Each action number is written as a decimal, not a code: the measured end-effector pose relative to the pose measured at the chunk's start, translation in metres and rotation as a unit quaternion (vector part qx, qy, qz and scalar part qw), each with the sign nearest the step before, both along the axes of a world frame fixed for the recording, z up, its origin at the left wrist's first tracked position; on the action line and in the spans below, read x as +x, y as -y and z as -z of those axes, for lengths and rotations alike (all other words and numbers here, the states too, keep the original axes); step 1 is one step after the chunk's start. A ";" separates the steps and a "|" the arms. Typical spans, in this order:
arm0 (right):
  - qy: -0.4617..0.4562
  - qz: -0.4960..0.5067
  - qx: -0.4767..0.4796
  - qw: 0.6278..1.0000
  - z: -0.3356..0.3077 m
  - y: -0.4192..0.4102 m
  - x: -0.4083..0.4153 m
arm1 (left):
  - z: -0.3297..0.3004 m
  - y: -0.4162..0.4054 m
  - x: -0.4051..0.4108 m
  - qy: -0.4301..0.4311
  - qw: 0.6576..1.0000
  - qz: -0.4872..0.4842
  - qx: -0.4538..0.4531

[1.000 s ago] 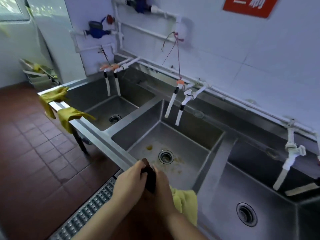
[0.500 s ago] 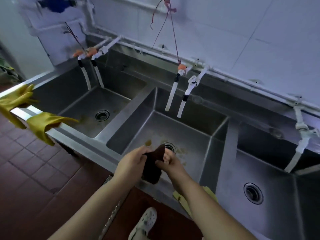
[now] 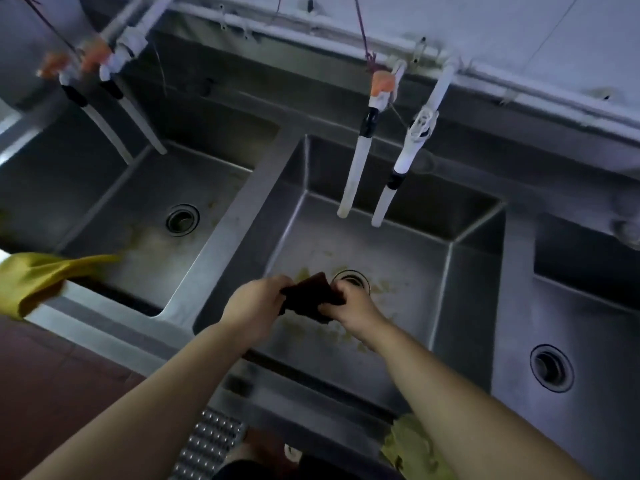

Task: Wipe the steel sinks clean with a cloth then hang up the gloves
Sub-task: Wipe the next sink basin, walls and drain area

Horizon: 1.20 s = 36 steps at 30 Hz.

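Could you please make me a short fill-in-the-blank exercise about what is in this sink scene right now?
1. Both hands, the left hand and the right hand, hold a dark ____ between them.
2. The cloth is held above the ____ of the three sinks.
3. The middle sink has yellowish ____ around its drain.
4. A glove draped over the front rim of the left sink is ____ in colour.

Missing words: cloth; middle; stains; yellow

Commercial kitchen washroom: triple steel sinks (image 3: 478,271), wall-piped taps (image 3: 356,161), tiled wall (image 3: 519,29).
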State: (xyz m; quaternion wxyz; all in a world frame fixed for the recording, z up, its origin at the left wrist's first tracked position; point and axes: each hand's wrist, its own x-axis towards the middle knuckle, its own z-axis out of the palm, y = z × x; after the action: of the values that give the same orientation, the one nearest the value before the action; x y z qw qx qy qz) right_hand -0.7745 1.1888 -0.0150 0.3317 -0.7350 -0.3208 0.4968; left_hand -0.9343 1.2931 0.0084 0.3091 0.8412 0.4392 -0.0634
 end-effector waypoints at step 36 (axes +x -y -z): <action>0.401 -0.382 -0.107 0.826 0.249 -0.042 -0.089 | 0.094 -0.182 0.048 0.012 0.848 0.437 0.299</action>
State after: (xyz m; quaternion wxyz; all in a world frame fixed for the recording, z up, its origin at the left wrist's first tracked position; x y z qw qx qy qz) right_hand -0.8631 1.2305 -0.2640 -0.1233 -0.7193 -0.6252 0.2766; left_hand -0.8867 1.4754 -0.0859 -0.0115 0.9986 0.0204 -0.0470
